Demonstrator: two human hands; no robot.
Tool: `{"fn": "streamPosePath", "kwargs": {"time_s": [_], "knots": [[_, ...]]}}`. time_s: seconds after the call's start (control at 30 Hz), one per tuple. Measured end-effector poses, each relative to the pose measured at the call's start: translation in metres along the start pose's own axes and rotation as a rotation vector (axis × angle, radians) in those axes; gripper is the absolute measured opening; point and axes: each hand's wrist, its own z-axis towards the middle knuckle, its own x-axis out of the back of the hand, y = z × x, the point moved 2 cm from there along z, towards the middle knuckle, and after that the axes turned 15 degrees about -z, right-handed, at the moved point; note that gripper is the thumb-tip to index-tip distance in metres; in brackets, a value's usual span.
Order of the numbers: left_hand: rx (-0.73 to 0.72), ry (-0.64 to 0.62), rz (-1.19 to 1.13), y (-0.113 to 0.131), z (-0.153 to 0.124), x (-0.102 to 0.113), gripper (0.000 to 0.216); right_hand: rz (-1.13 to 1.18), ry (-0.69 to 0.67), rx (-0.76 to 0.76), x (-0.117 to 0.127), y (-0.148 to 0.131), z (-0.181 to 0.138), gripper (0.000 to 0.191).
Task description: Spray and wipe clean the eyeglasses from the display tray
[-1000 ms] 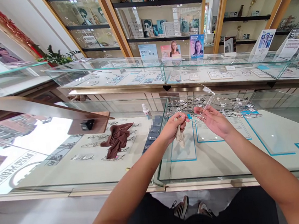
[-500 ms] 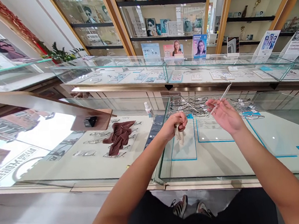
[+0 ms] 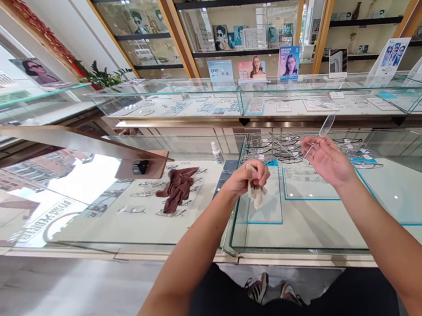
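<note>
My left hand point(image 3: 251, 176) is closed around a small beige cloth point(image 3: 257, 197), whose loose end hangs below the fingers. My right hand point(image 3: 326, 158), palm turned up, pinches a pair of thin-framed eyeglasses point(image 3: 327, 125). One clear lens sticks up beyond the fingertips, and a thin temple slants down to the left across the fingers. Both hands are above the glass counter, apart from each other. Beneath the glass lie rows of eyeglasses point(image 3: 257, 145). On the left counter a crumpled brown cloth point(image 3: 178, 189) rests, and behind it stands a white spray bottle point(image 3: 217, 153).
A wooden panel point(image 3: 119, 150) with a small black box point(image 3: 139, 167) juts over the left counter. Across the back runs a glass display case point(image 3: 173, 89) with standing cards, such as a purple one point(image 3: 289, 63). Wooden shelves rise behind it.
The eyeglasses have turned in my right hand, so a lens now faces me more broadly where it was edge-on. The whole view has shifted slightly. My left hand still grips the beige cloth.
</note>
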Motion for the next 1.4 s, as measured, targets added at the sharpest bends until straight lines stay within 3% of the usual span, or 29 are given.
{"fn": "streamPosePath", "kwargs": {"time_s": [0.13,0.23,0.5,0.7,0.9,1.07,1.2,1.4], "knots": [[-0.012,0.001,-0.017,0.003,0.000,-0.002,0.036,0.019,-0.018,0.004,0.001,0.001,0.001,0.033],[-0.100,0.057,-0.060,0.013,0.000,-0.001,0.042,0.011,-0.023,0.019,0.003,0.002,0.002,0.032],[-0.531,0.437,-0.066,0.065,-0.010,0.033,0.050,0.039,-0.046,0.037,0.004,0.007,0.006,0.028],[-0.700,0.670,0.025,0.091,-0.021,0.063,0.044,0.029,-0.041,0.027,0.005,0.009,0.007,0.028],[-0.729,1.080,0.248,0.102,-0.031,0.090,0.018,0.025,-0.031,0.029,0.007,0.011,0.009,0.028],[-0.707,1.318,0.438,0.101,-0.038,0.111,0.017,0.030,-0.021,0.021,0.007,0.012,0.008,0.029],[-0.633,1.393,0.606,0.094,-0.040,0.121,0.021,0.026,-0.020,0.017,0.008,0.013,0.009,0.029],[-0.524,1.388,0.759,0.086,-0.038,0.132,0.021,0.017,-0.020,0.017,0.008,0.014,0.009,0.029]]}}
